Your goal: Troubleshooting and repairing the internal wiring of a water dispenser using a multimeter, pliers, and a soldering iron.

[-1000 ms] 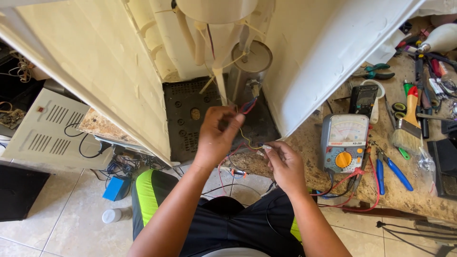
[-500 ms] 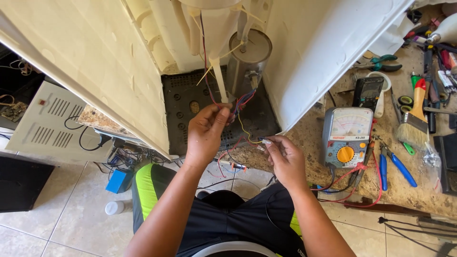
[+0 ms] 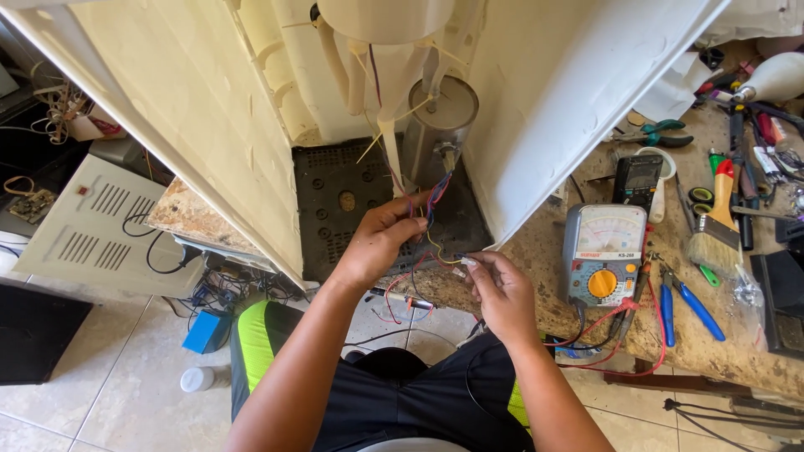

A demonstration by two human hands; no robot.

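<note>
- My right hand: lowest and nearest to me, fingers pinched together on the small pale end of a yellow wire at the table's front edge.
- My left hand: just left of and a little beyond the right, apart from it; fingers closed around a bundle of wires, red, blue and dark, that runs up into the appliance.
- Loose red wires: looping between and under my two hands, hanging over the table's edge.
- Table: speckled stone top under both hands, running off to my right.
- Analog multimeter: grey-blue case with an orange dial, just right of my right hand; red leads trail from it over the edge.
- Blue-handled pliers: further right, past the multimeter.
- Paintbrush: pale bristles, red and green handle, beyond the pliers.
- Black perforated base: directly beyond my left hand, the floor of the opened cream-coloured appliance.
- Metal cylinder: upright, beyond both hands; the bundle leads up to it.
- Digital meter: dark case, beyond the multimeter.
- Grey vented cover: well to the left of my left hand, lower down, cables lying across it.
- Blue box: on the tiled floor, down and left of my left forearm.
</note>
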